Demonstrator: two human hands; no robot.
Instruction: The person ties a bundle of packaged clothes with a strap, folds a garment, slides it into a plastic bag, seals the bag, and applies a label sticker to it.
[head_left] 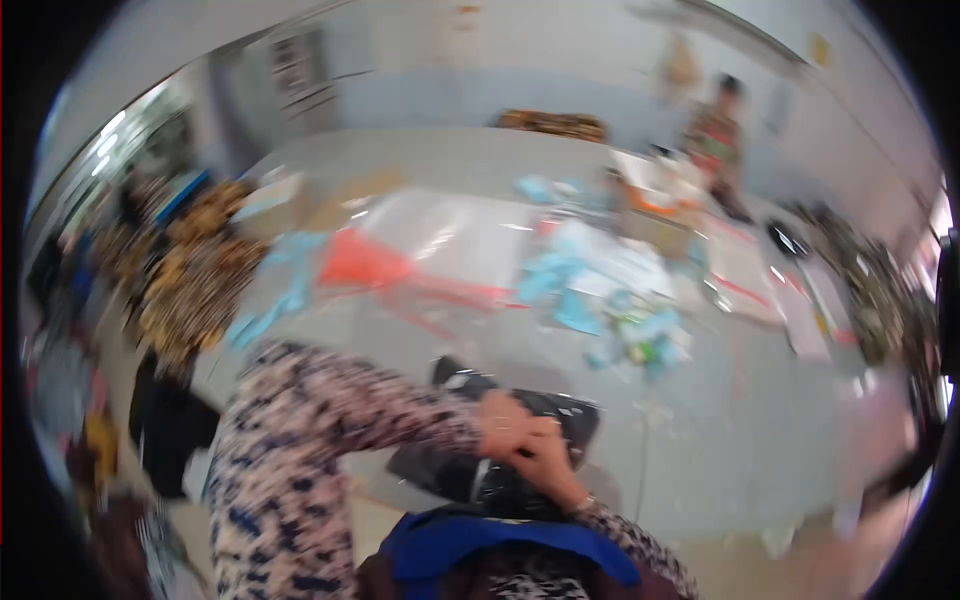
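- Blue cloth (510, 545) lies nearest, across the person's front.
- Striped cloth (195, 290) is heaped at far left.
- Left sleeve (300, 430) bends at the elbow, its forearm reaching right over the near table (700, 450).
- Black packet (505, 488) lies at the near edge, under both hands. Its glossy film looks slippery; it should be light, soft and hard to break, best taken by an edge, with the film pinched against what is inside.
- Left hand (503, 425) is over the packet's middle, back upward, fingers bunched toward the other hand.
- Right hand (545, 462) slants up from near right to meet it, wrist low. Blur hides whether either hand pinches the film; one cannot tell.
- Blue scraps (560, 270) lie beyond, farther right.
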